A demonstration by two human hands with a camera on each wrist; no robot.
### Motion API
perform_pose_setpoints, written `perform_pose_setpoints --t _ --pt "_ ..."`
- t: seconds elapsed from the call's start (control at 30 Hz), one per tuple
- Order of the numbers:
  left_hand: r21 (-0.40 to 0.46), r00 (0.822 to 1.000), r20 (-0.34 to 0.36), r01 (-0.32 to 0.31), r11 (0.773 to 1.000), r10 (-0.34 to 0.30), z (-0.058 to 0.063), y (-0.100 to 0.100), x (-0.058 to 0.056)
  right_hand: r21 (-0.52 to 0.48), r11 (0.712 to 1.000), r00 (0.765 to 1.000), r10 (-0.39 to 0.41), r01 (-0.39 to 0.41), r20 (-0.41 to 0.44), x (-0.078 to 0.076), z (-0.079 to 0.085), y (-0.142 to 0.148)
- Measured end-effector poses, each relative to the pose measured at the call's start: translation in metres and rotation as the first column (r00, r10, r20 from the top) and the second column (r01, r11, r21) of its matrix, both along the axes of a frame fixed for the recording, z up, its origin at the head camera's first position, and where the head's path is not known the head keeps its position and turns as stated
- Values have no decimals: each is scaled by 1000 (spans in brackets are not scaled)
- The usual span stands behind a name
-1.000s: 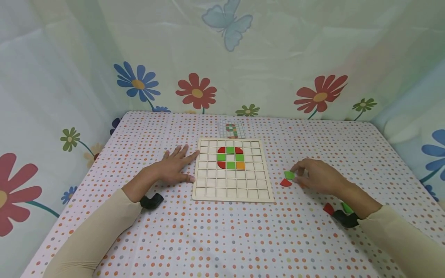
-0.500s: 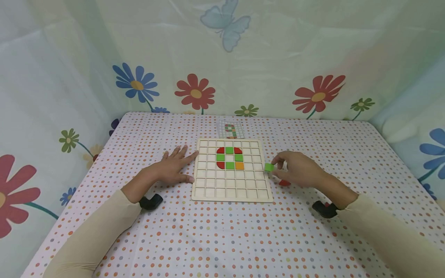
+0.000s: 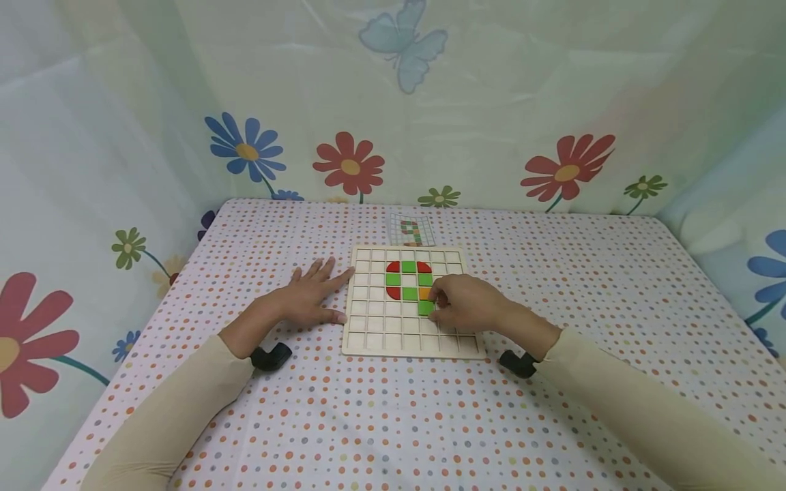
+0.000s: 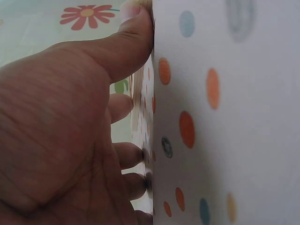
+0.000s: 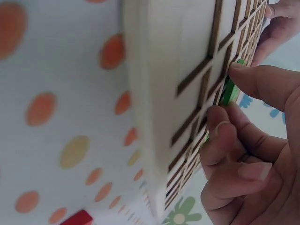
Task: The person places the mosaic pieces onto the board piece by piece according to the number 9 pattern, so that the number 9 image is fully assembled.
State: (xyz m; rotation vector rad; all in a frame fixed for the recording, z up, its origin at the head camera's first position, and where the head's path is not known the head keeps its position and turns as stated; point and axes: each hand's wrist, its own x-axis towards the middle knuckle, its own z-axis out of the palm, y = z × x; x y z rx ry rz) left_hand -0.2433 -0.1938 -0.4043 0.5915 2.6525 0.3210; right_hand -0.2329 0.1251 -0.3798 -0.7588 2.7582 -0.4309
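A wooden grid board [image 3: 393, 341] lies on the table, with red rounded tiles, green square tiles and an orange square tile [image 3: 424, 293] set in its cells. My right hand [image 3: 469, 303] is over the board's right half. Between its thumb and fingers it pinches a green square tile [image 3: 426, 309], at the cell just below the orange one. In the right wrist view that green tile [image 5: 228, 91] sits at the grid's surface. With fingers spread, my left hand [image 3: 310, 298] rests on the cloth, its thumb and forefinger touching the board's left edge.
Behind the board lies a card [image 3: 411, 230] printed with a grid and a coloured figure. A red piece [image 5: 77, 218] lies on the dotted tablecloth [image 3: 381, 423] beside the board. A flowered curtain [image 3: 479, 123] hangs around the table.
My right hand has carried the green tile from the cloth on the right, leftwards over the board to the cell below the orange tile. The left hand stays in place.
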Motion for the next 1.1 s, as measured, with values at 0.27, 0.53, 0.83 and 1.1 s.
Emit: perform_pose_setpoints --t 0.27,0.53,0.83,1.1 --pt "-6 1000 -3 8 1000 -8 2 2 0 42 999 1000 -22 22 -9 0 1 -1" --pt "-12 1000 -7 5 1000 -5 1 2 0 44 999 999 -13 15 -48 0 0 1" --pt "-8 1000 -5 2 1000 -2 4 2 2 -1 1000 999 12 -12 -50 0 -6 0" --pt "-8 1000 -8 3 1000 -3 4 1 3 49 999 998 -10 13 -56 -1 -4 2"
